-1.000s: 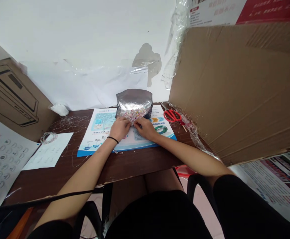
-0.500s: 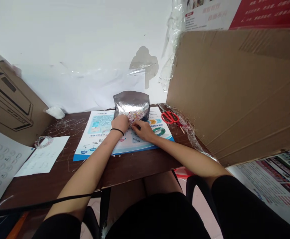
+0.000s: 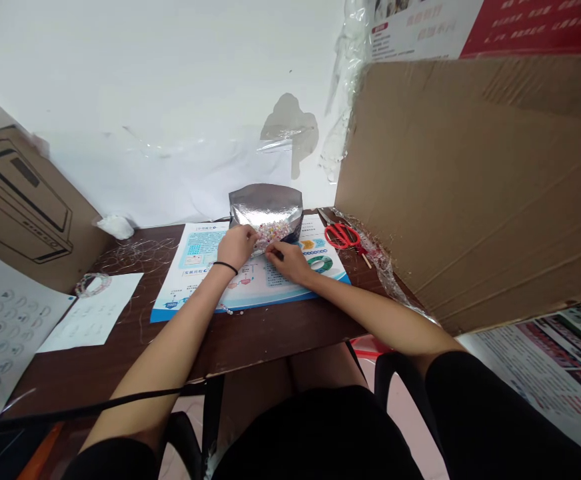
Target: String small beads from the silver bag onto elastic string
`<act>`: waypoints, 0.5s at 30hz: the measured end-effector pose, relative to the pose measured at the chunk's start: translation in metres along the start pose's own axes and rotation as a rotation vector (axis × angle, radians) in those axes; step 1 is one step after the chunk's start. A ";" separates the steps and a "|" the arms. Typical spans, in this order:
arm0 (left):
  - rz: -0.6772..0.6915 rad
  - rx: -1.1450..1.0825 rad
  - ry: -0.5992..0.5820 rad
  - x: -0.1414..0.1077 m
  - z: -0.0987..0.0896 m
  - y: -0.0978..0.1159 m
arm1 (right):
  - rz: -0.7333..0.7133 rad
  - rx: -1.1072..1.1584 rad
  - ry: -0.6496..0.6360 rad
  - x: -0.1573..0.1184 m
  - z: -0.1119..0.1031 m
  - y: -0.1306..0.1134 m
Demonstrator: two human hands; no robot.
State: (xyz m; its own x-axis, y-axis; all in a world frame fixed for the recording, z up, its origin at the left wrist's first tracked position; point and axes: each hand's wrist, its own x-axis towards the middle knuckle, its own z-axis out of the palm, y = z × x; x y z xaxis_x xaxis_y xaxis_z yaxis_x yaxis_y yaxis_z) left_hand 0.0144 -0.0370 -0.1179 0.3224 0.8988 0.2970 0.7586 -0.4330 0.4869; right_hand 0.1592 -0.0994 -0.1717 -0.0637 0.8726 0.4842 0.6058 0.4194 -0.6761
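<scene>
A silver foil bag (image 3: 265,199) stands with its front open, small mixed-colour beads (image 3: 274,232) showing inside. At its left front corner my left hand (image 3: 237,245), with a black band on the wrist, has its fingertips pinched; what they hold is too small to make out. My right hand (image 3: 288,261) is closed in a pinch just in front of the bag, and its contents are also hidden. Both hands rest over a printed blue-and-white poster (image 3: 170,288). A few loose beads (image 3: 229,311) lie by the poster's front edge.
Red-handled scissors (image 3: 341,235) and crumpled clear plastic lie right of the poster, beside a tall cardboard sheet (image 3: 470,180). To the left are tangled clear thread, a beaded ring (image 3: 93,285) on white paper (image 3: 95,320), and a cardboard box (image 3: 25,200).
My left hand has drawn back slightly to the left, away from the beads, and its fingertips now show. My right hand stays almost where it was.
</scene>
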 end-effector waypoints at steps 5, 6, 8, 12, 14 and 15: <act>-0.294 -0.839 -0.285 -0.032 -0.005 -0.007 | -0.056 -0.002 0.041 -0.002 0.003 0.001; -0.355 -0.958 -0.321 -0.038 -0.004 -0.009 | -0.073 -0.021 0.054 -0.003 0.003 0.000; -0.428 -1.091 -0.349 -0.048 0.000 -0.013 | -0.103 -0.066 0.082 -0.004 0.004 0.000; -0.458 -1.188 -0.345 -0.051 0.008 -0.019 | -0.151 -0.113 0.124 -0.006 0.003 -0.002; -0.450 -1.228 -0.350 -0.049 0.010 -0.021 | -0.169 -0.120 0.132 -0.006 0.002 -0.003; -0.446 -1.243 -0.358 -0.048 0.010 -0.021 | -0.176 -0.120 0.135 -0.006 0.002 -0.003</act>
State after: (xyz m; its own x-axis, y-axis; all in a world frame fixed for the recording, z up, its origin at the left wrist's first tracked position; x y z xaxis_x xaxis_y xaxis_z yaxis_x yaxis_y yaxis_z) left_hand -0.0113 -0.0700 -0.1508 0.4582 0.8630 -0.2128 -0.1068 0.2911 0.9507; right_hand 0.1564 -0.1060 -0.1735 -0.0753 0.7442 0.6637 0.6853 0.5221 -0.5077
